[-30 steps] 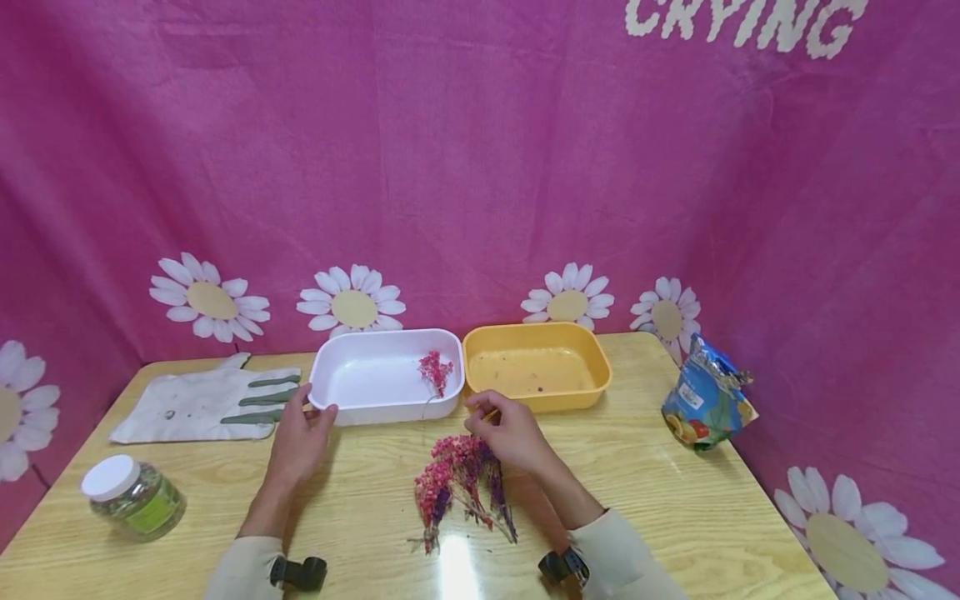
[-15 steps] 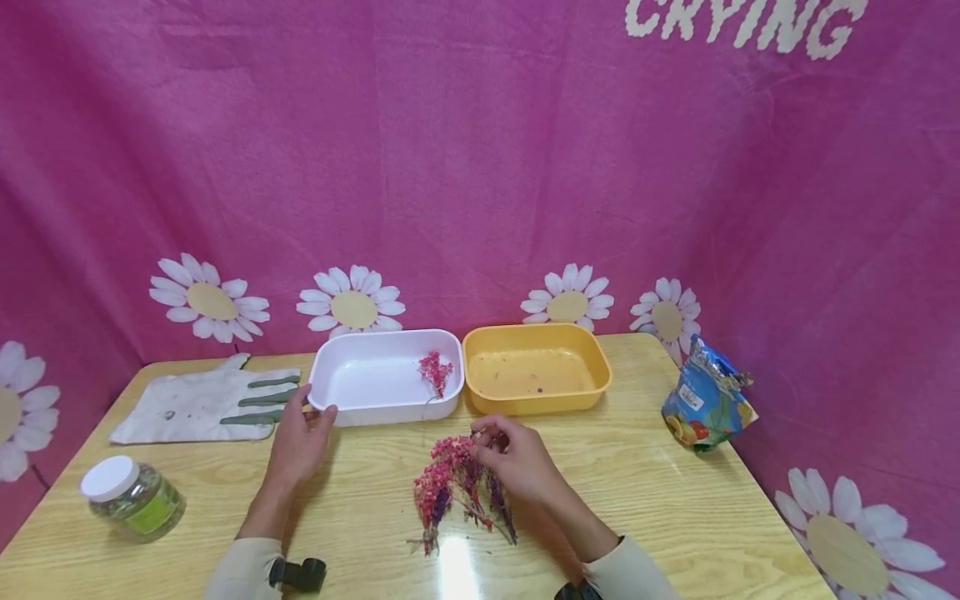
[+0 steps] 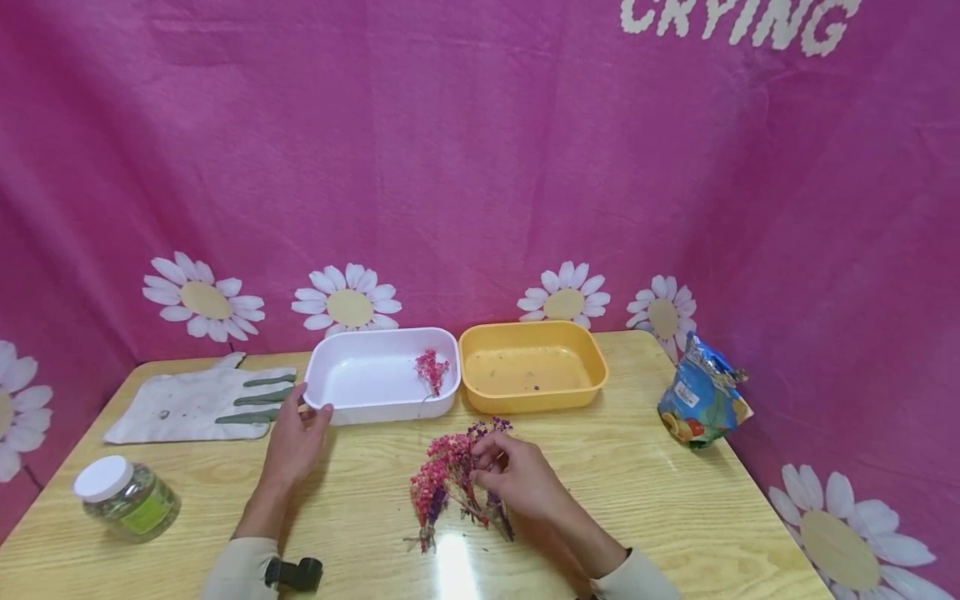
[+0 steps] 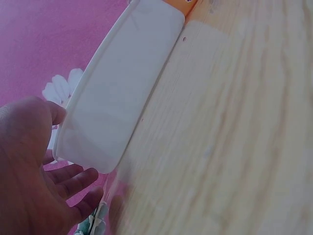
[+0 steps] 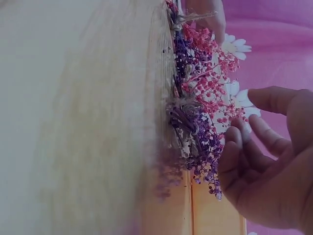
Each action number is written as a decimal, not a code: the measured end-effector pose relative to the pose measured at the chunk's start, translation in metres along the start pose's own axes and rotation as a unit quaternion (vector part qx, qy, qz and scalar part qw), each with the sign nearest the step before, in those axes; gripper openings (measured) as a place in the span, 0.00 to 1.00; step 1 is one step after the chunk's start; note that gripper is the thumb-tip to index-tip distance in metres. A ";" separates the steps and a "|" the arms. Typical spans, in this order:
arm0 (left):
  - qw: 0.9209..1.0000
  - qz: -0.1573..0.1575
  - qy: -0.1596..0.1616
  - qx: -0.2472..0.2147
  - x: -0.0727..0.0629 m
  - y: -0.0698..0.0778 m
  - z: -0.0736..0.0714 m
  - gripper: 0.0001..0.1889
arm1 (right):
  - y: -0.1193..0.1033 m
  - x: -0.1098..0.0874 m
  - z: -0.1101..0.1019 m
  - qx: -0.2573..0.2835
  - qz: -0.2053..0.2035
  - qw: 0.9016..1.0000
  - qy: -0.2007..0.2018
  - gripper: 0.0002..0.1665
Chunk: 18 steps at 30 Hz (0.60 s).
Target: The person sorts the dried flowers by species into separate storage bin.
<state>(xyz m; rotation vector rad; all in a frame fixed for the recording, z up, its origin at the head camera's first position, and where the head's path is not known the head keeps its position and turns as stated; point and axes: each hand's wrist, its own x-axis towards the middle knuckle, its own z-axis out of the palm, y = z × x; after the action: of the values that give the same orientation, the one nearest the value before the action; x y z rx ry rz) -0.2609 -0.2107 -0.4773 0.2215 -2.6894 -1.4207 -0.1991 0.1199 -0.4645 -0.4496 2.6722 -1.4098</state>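
At the near left corner of the white plastic bin, my left hand holds the rim between thumb and fingers. A sprig of pink dried flowers lies inside that bin. My right hand is over the right side of a pile of pink and purple dried flowers on the table. In the right wrist view, its thumb is apart from the bent fingers, whose tips reach the pink blossoms; nothing shows between them. Purple blossoms show just beyond this hand. Twine wraps some stems.
A yellow bin stands right of the white one, with small bits in it. At left are a white work glove with green finger strips and a white-lidded jar. A blue snack bag stands by the right edge.
My right hand has drawn back from beside the yellow bin toward the flower pile, and purple blossoms now show beyond its fingers. The left hand stays on the white bin.
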 end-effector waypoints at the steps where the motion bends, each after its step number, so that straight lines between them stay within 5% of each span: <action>1: 1.000 0.002 0.000 0.000 0.000 0.000 -0.001 0.35 | 0.000 0.000 0.001 -0.010 0.002 1.000 -0.006 0.12; 8: 1.000 0.006 0.001 -0.001 0.001 -0.002 -0.003 0.35 | 0.001 -0.001 0.007 -0.080 0.013 0.996 -0.027 0.17; 18: 1.000 0.007 -0.001 -0.009 -0.002 -0.002 -0.002 0.35 | 0.002 -0.008 0.014 -0.095 0.030 0.994 -0.047 0.17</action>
<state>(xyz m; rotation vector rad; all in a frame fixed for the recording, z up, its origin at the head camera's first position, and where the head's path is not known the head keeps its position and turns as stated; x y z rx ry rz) -0.2590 -0.2129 -0.4776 0.1991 -2.6743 -1.4409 -0.1892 0.1125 -0.4747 -0.4342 2.7299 -1.0940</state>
